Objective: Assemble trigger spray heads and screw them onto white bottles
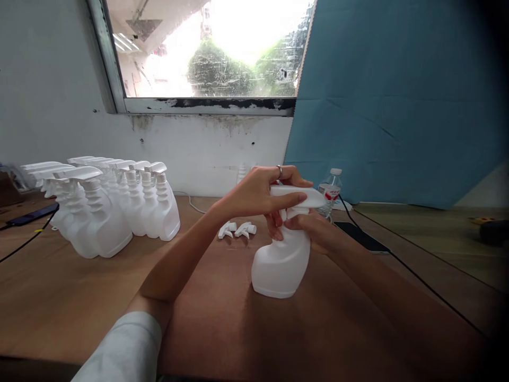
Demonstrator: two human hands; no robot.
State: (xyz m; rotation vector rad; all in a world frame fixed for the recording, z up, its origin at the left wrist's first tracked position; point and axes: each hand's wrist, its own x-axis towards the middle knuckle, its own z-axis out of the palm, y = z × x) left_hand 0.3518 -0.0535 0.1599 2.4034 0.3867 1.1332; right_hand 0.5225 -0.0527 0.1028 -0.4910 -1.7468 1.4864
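A white spray bottle (281, 268) stands in front of me on the brown table, its trigger head (312, 197) on top at the neck. My left hand (270, 193), with a ring on one finger, is closed over the trigger head from the left. From the right, my right hand (316, 228) wraps round the neck and collar just below; some of its fingers are hidden. Two loose white trigger heads (236, 229) lie on the table behind the bottle, left of it.
Several white spray bottles with heads (115, 212) stand grouped at the left. A clear water bottle (331, 185) and a dark phone (361, 236) with a black cable are at the right. Another dark phone (34, 213) lies far left. A blue cloth (389, 95) hangs beside the window.
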